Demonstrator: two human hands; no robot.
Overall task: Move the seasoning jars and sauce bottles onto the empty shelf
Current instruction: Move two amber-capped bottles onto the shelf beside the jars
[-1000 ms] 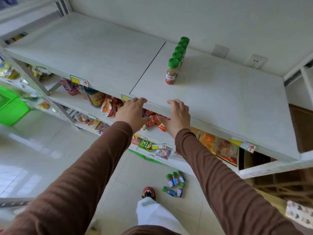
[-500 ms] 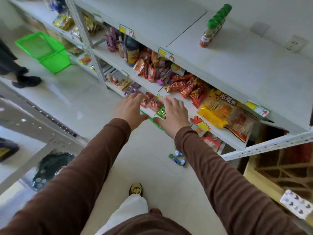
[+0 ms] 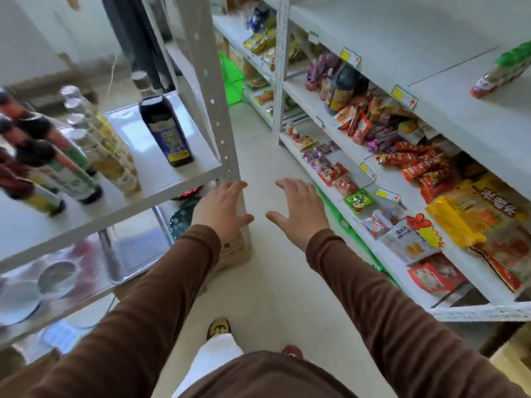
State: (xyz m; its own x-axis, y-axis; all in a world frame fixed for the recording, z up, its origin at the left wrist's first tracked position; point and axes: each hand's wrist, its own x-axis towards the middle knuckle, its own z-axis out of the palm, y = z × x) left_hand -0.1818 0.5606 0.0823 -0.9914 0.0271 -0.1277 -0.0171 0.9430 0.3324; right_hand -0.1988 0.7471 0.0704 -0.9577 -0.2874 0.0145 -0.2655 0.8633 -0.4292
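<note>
Between loads, by the look of it: the person is facing down the aisle with both arms out and nothing in either hand, so the step in hand reads as the reach for the next bottle. The left hand point(image 3: 222, 206) is hovering in front of the grey upright post point(image 3: 207, 90) of the metal rack, fingers spread wide, touching nothing that can be made out. The right hand point(image 3: 298, 209) is hanging over the bare floor, fingers likewise splayed wide and empty. The stock still to be moved is standing on the grey rack shelf point(image 3: 161, 179) to the left: a dark soy sauce bottle point(image 3: 166, 130) with a blue label near the post, a row of pale yellow-labelled bottles point(image 3: 103, 145) beside it, and dark green-labelled bottles point(image 3: 51, 168) further left, all blurred. The destination, the white top shelf point(image 3: 465, 110) on the right, is carrying a row of green-capped seasoning jars point(image 3: 502, 71) at the far right edge of view and is otherwise mostly bare. The next move is likely calling for the hands to swing left, rise above the rack's edge and close round a bottle's body; the soy sauce bottle is nearest, and the post stands close enough to be knocked.
</note>
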